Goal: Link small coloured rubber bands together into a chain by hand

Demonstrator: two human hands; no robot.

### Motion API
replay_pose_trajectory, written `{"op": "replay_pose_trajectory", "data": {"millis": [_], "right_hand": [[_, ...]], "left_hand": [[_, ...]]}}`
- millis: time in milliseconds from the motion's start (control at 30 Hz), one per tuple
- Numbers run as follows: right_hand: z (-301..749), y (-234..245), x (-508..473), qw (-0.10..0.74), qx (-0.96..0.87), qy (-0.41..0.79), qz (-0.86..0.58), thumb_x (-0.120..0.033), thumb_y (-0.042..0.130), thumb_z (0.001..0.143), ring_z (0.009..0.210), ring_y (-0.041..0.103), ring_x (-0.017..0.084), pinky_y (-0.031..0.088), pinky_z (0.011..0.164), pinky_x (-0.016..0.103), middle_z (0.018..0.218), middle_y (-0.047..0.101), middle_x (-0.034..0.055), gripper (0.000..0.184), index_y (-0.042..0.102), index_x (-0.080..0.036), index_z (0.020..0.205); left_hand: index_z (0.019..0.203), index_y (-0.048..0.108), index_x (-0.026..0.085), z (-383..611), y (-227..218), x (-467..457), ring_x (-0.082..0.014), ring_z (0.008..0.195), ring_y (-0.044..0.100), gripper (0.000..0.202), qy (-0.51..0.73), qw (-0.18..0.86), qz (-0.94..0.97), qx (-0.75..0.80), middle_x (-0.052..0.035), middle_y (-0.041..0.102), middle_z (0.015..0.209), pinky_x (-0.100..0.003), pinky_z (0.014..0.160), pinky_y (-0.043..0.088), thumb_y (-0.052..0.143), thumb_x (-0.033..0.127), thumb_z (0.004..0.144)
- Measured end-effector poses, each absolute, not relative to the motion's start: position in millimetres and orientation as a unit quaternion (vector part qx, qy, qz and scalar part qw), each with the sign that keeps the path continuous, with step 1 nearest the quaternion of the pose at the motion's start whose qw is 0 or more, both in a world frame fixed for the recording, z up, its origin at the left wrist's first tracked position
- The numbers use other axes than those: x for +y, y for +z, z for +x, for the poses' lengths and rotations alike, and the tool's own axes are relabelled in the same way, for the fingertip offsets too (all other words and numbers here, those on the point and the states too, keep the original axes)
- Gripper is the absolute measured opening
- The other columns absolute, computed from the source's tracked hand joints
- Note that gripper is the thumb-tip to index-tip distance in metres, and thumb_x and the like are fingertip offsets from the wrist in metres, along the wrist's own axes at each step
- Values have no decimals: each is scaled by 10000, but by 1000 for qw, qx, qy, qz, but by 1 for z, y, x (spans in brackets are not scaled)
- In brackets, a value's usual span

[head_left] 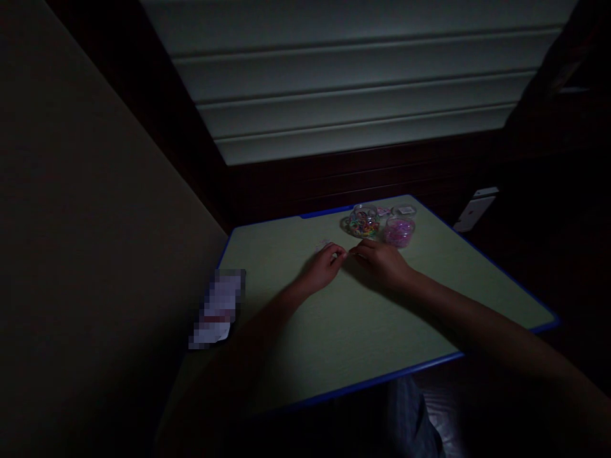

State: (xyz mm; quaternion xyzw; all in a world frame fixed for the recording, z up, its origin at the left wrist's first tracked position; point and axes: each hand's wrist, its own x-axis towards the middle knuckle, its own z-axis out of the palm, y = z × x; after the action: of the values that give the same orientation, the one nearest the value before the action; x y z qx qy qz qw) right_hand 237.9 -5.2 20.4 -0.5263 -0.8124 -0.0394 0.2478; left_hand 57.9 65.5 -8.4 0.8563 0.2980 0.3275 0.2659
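Over the middle of a pale green table [296, 343], my left hand [325, 266] and my right hand [382, 259] meet almost fingertip to fingertip. Both are closed in a pinch. Whatever lies between the fingertips is too small and dark to make out. Just behind my left hand is a small pale clear item [324, 244], partly covered by the hand. Beyond my right hand stands a clear jar [363, 222] of multicoloured small pieces. To its right is a clear tub [399, 233] of pink pieces.
A clear lid [405, 210] and a small pink packet [383, 211] lie behind the tub. At the table's left edge rests a pixelated, phone-like object [220, 305]. Blue edging [382, 381] borders the table. A slatted blind [353, 83] hangs behind; a white box [476, 210] is at right.
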Motion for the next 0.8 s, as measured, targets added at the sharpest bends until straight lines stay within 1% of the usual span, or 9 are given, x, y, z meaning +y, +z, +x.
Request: {"op": "replay_pose_trajectory", "data": {"millis": [167,267,367,467,533,600,700,800], "right_hand": [[237,20,-5,234,-817,-43,-526,-250,434,906,788,590,135,354,651,220,921,646,59,246,648,-168,996],[239,26,-5,196,-814,-59,-543,-260,423,907,765,580,135,331,625,230,899,644,64,255,651,-164,969],[248,38,-6,148,-794,-113,-579,-255,391,911,774,570,149,307,609,246,894,640,70,276,650,-169,949],[266,52,-6,125,-735,-187,-640,-261,365,914,809,566,173,281,585,261,939,637,81,289,630,-171,988],[281,59,-7,112,-687,-218,-684,-271,366,909,799,564,182,262,563,271,914,635,90,293,637,-159,927],[293,62,-7,95,-637,-234,-729,-245,348,907,766,566,185,245,541,275,887,632,104,313,643,-143,884],[303,64,-6,75,-595,-230,-766,-217,332,901,742,568,189,252,531,269,871,630,120,336,656,-131,881],[305,64,-6,65,-588,-216,-777,-205,347,890,746,571,191,285,547,260,881,629,132,330,667,-126,892]], "left_hand": [[832,548,187,59,-12,65,-124,821,533,155,319,272,857,299,-6,558,859,-243,748,447,448,295,881],[829,553,189,59,-13,66,-125,825,534,166,323,272,857,295,-6,557,854,-240,739,448,455,312,880],[827,556,190,57,-12,71,-121,826,538,177,342,279,849,290,-8,546,861,-232,719,451,458,328,879],[836,560,190,51,-11,80,-110,787,543,153,369,272,831,316,-9,537,866,-219,671,450,474,312,871],[832,568,190,44,-11,89,-109,768,541,142,376,245,826,340,-11,541,867,-216,645,441,485,301,864],[834,578,191,35,-11,97,-112,747,536,140,373,205,831,358,-10,542,857,-222,623,429,481,287,864],[826,583,192,22,-12,107,-125,769,533,135,359,153,842,372,-10,545,843,-237,657,426,469,255,862],[832,588,192,14,-15,111,-127,768,534,138,339,134,847,386,-11,543,841,-245,684,431,462,241,859]]}}
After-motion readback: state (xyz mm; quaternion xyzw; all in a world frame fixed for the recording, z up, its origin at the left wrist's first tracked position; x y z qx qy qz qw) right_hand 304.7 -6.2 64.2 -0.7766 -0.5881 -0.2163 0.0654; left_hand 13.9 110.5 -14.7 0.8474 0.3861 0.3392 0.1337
